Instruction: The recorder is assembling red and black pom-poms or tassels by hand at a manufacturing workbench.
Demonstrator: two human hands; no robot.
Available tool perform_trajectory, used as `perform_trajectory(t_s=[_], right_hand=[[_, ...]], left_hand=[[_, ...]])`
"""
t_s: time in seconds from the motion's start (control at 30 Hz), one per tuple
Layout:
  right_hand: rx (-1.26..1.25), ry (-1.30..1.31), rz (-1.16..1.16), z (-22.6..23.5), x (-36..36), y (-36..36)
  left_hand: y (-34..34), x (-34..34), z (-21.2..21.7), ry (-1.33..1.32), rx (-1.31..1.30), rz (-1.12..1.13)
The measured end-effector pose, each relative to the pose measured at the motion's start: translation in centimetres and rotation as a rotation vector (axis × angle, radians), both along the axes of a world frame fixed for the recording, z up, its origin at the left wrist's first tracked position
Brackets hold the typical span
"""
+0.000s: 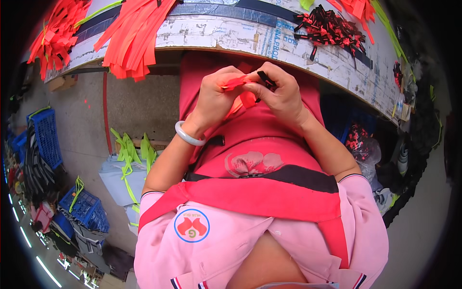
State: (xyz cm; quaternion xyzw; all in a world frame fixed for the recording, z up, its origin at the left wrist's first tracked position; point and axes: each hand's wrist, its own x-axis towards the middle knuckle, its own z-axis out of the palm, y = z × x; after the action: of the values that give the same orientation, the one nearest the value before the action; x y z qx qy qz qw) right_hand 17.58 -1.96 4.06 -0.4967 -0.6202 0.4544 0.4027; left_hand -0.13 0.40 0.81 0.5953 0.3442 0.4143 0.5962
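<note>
Close together over my lap, just off the table's near edge, my two hands work on an orange-red fabric strip point(247, 99). My left hand point(216, 96), with a pale bangle point(190, 134) on its wrist, pinches the strip, part of which hangs below the fingers. My right hand point(280, 94) is closed with thumb and forefinger on the strip near my left fingertips. A small black strip piece point(266, 80) sticks out between its fingers. Whether the black and red pieces are joined is hidden by my fingers.
On the worn white table point(216, 36) lie a bundle of long orange-red strips point(132, 41), another bundle point(52, 43) at far left, and a pile of small black-and-red pieces point(332, 32) at right. Blue crates point(86, 207) stand on the floor at left.
</note>
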Motion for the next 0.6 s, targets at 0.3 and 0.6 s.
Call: perform_trajectory(t_s=[0.3,0.6], right_hand=[[0.004,-0.095,0.037,0.0,0.3,0.4],[-0.098,-0.028,0.060,0.4,0.3,0.8]], left_hand=[[0.2,-0.7,-0.9,0.049,-0.024,-0.106],[1.4,-2.2,1.5,0.019,-0.074,-0.077]])
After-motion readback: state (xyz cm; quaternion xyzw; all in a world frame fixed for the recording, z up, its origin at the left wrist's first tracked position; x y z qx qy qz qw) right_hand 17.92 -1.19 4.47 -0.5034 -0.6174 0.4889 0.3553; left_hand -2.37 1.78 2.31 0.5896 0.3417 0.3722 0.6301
